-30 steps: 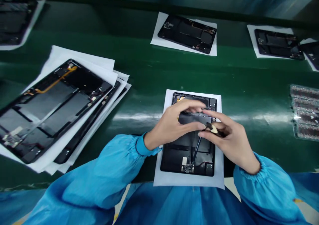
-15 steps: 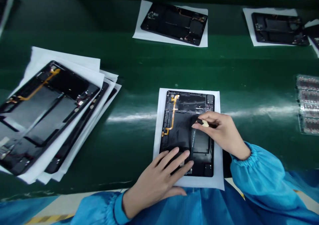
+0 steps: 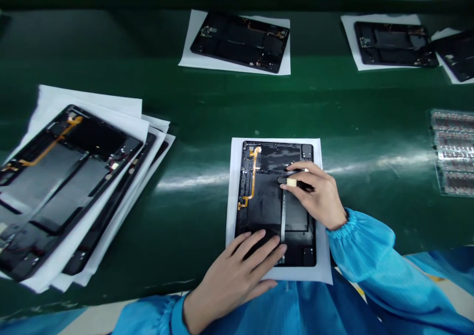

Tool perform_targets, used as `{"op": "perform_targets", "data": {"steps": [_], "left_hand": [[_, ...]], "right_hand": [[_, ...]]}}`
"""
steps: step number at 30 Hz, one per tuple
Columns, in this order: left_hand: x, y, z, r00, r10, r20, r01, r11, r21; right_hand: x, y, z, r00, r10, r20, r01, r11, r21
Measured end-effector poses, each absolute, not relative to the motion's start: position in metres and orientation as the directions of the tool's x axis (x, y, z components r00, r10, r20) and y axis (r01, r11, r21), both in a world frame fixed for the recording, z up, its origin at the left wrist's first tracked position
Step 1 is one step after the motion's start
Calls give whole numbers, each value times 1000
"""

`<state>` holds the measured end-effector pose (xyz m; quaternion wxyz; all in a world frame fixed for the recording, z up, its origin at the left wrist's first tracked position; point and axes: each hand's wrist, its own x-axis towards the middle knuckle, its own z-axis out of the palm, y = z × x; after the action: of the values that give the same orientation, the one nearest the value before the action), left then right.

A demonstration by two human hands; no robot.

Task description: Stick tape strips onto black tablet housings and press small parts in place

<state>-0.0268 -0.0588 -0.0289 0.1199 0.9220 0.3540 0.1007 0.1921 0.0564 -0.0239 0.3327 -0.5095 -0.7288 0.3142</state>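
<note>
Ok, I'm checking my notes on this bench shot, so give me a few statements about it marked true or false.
1. The left hand lies flat on the near end of the open tablet. True.
2. The right hand is empty. False: it pinches a small pale-tipped tool against the tablet.
3. The tablet lies straight on the green belt. False: a white sheet lies under it.
4. An orange flex cable runs along the tablet's left side. True.
5. A stack of open tablets on sheets lies to the right of the hands. False: it lies to the left; a clear tray of small parts is on the right.
</note>
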Motion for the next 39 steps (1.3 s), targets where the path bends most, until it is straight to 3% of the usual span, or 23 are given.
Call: {"op": "perform_targets", "data": {"steps": [9, 39], "left_hand": [[-26, -58, -29, 765, 639, 82, 611, -760, 222], [-22, -59, -32, 777, 623, 85, 604, -777, 175]], "right_hand": [[192, 55, -26, -266, 949, 171, 524, 291, -800], [190, 53, -29, -250, 958, 138, 539, 256, -802]]}}
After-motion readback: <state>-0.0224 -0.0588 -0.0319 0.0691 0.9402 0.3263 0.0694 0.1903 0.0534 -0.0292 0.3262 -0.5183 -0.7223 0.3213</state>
